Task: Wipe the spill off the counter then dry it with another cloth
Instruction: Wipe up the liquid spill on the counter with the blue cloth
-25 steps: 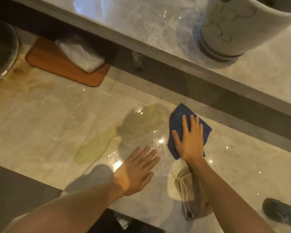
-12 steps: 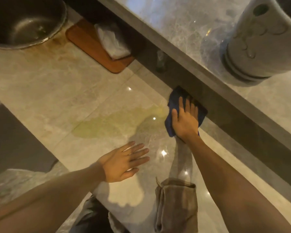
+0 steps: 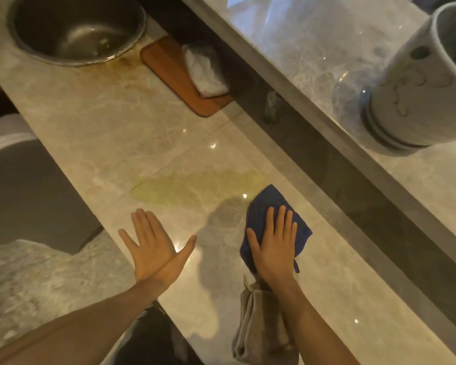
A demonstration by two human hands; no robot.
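Observation:
A yellowish-green spill point(image 3: 195, 187) spreads over the beige marble counter point(image 3: 95, 133). My right hand point(image 3: 273, 248) presses flat on a dark blue cloth point(image 3: 267, 204) just right of the spill's near end. My left hand point(image 3: 156, 248) lies flat on the bare counter with fingers spread, holding nothing, just below the spill. A folded grey-brown cloth point(image 3: 258, 327) lies at the counter's near edge, partly under my right forearm.
A round metal basin point(image 3: 77, 27) is sunk into the counter at far left. A wooden tray point(image 3: 174, 75) holds a white crumpled cloth point(image 3: 206, 68). A raised marble ledge point(image 3: 327, 75) runs along the right, bearing a large white ceramic pot point(image 3: 416, 80). A small bottle point(image 3: 271, 109) stands under the ledge.
My right hand has pulled the blue cloth back from the ledge wall toward me. My left hand turned, fingers pointing away. The view shifted, showing more of the basin.

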